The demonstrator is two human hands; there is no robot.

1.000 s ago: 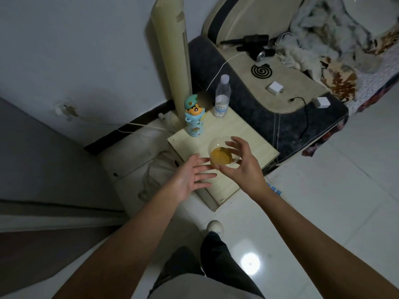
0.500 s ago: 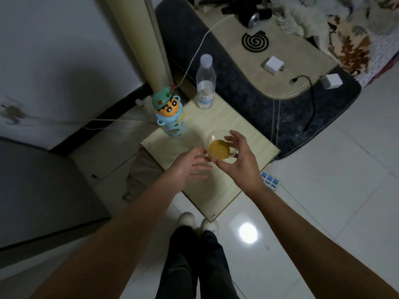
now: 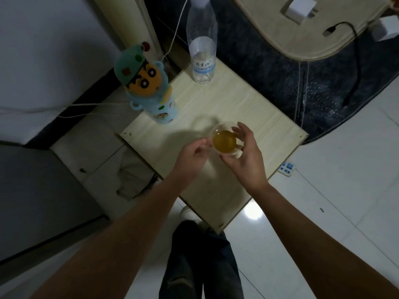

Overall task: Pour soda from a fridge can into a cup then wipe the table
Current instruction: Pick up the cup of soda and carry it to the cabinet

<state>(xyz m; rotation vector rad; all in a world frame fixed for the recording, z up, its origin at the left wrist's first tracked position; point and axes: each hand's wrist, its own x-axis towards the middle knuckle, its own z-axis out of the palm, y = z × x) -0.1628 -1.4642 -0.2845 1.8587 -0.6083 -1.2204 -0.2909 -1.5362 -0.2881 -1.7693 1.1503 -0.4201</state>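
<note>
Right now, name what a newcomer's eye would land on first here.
First the clear cup of amber drink near the middle of the small wooden table, held in the right hand, with the left hand at its rim. Next, the cartoon-character bottle at the table's far left corner, and the water bottle behind.

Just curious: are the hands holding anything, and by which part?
The right hand holds the cup by its side wall. The left hand touches its rim edge.

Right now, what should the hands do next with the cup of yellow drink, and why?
Probably set the cup down on the table. The right hand holds it over the tabletop with soda already inside, and the left hand touches its side. No cloth for wiping is in view yet.
</note>
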